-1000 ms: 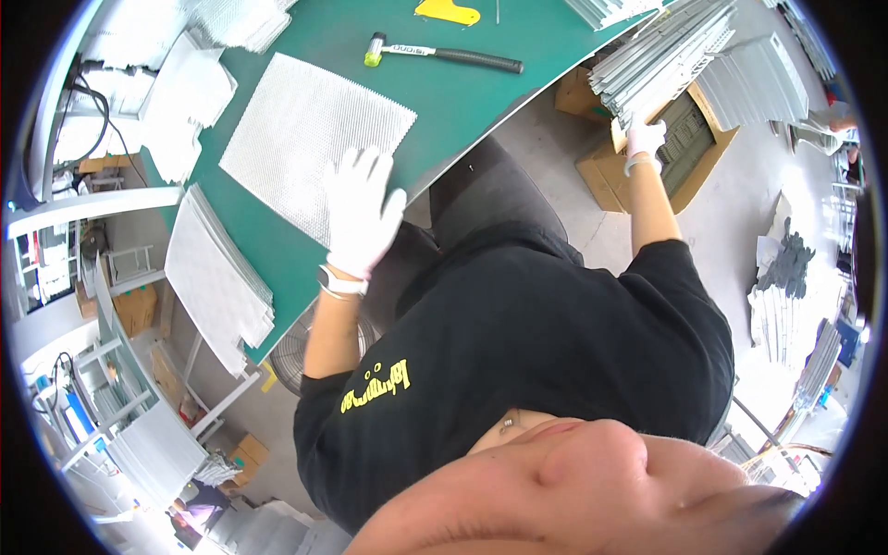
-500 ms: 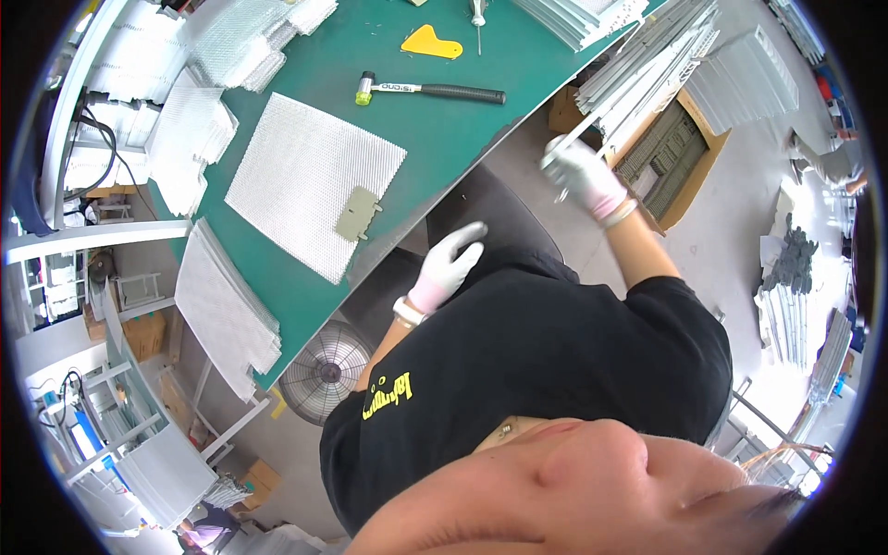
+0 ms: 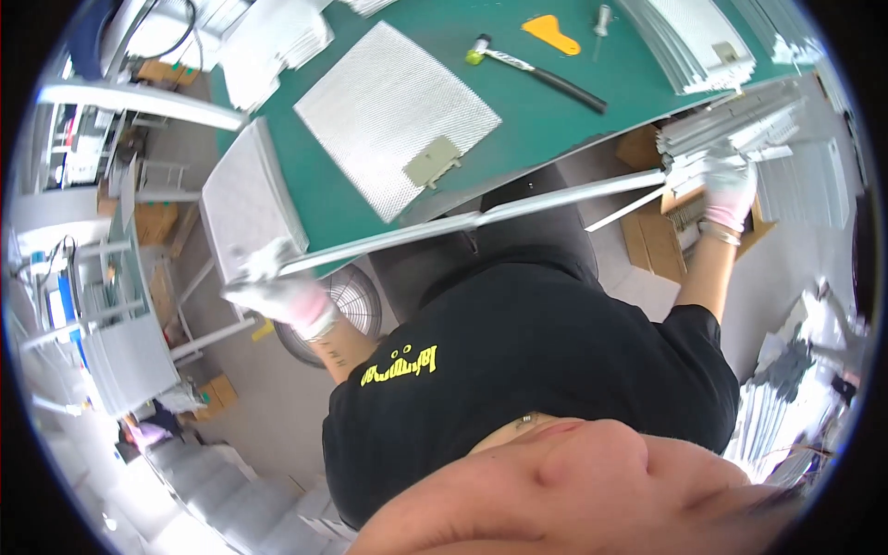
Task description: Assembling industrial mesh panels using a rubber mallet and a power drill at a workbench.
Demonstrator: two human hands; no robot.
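A long, thin silvery-white metal strip (image 3: 388, 243) spans the front of the green table, with a joint or slight bend near its middle. My left hand (image 3: 282, 294), in a white glove, is closed on its left end by the table's front left corner; the fingers are partly blurred. Far to the right, my gloved right hand (image 3: 730, 196) grips the other end beside a bundle of similar strips (image 3: 768, 120). A shorter strip slants down from near that hand. Behind the long strip, a white mesh panel (image 3: 388, 111) lies flat, with a grey-green notched plate (image 3: 432, 163) on its near corner.
On the green table (image 3: 518, 139) lie a mallet (image 3: 546, 76) with a black handle, a yellow scraper (image 3: 552, 35) and a screwdriver (image 3: 601, 20). Stacked panels (image 3: 250, 190) line its left edge. A cardboard box (image 3: 650, 242) stands below my right hand, a round fan (image 3: 356, 298) by my left forearm.
My left hand has moved left from near my body and now holds the strip's end. My right hand has gone further right. The long strip now stretches between them; the view has shifted.
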